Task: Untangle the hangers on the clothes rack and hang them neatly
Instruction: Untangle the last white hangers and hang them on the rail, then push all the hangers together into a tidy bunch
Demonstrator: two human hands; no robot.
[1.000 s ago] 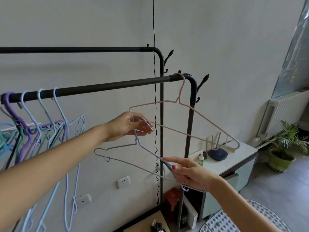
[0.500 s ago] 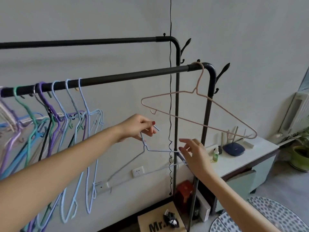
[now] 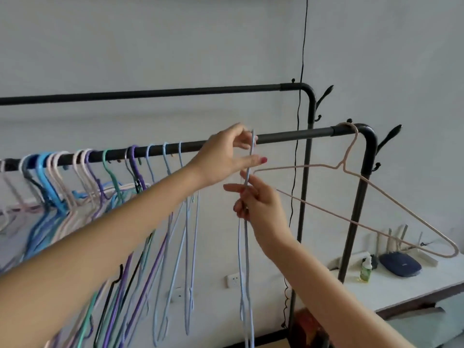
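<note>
We've got the light blue hanger (image 3: 246,222) pinched in both hands, left hand (image 3: 226,156) on its hook right at the front rail (image 3: 288,137), right hand (image 3: 258,204) steadying the neck just below so it'll hook on straight.

Black rail (image 3: 288,136) — pink hanger (image 3: 351,197), coloured hangers (image 3: 113,187)

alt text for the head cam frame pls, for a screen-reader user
Two hands hold a light blue wire hanger edge-on at the front rail of a black clothes rack: the left hand pinches its hook, the right hand grips its neck. Coloured hangers crowd the rail's left; a pink hanger hangs right.
</note>
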